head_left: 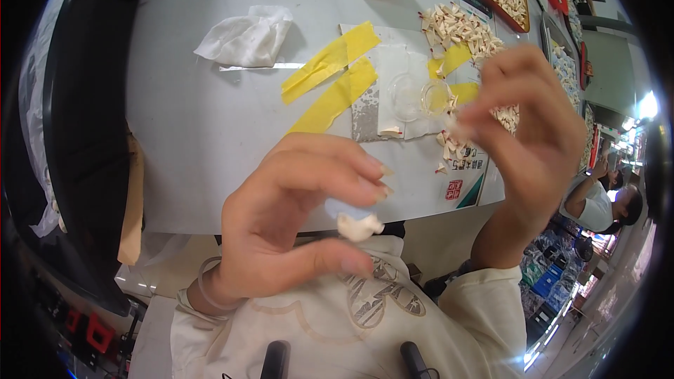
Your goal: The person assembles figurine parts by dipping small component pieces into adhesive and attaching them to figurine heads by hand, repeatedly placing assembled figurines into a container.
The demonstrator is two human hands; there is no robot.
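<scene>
Left hand [291, 203] holds a small cream-and-blue piece [359, 227]; right hand [537, 123] pinches narrow, contents blurred, near the clear round dish [434, 97], cream red-tipped wedges [467, 31] heaped beyond it, probably for reach.

The small figurine [359, 227], pale blue above and cream below, is held up in the air, a cream stub jutting right; it is nearer the wearer than the clear round dish [435, 97] and left of it. A whitish piece [458, 127], blurred, is pinched just right of the dish. Cream wedges [467, 34], many red-tipped, lie heaped beyond the dish, others scattered to its right.
</scene>
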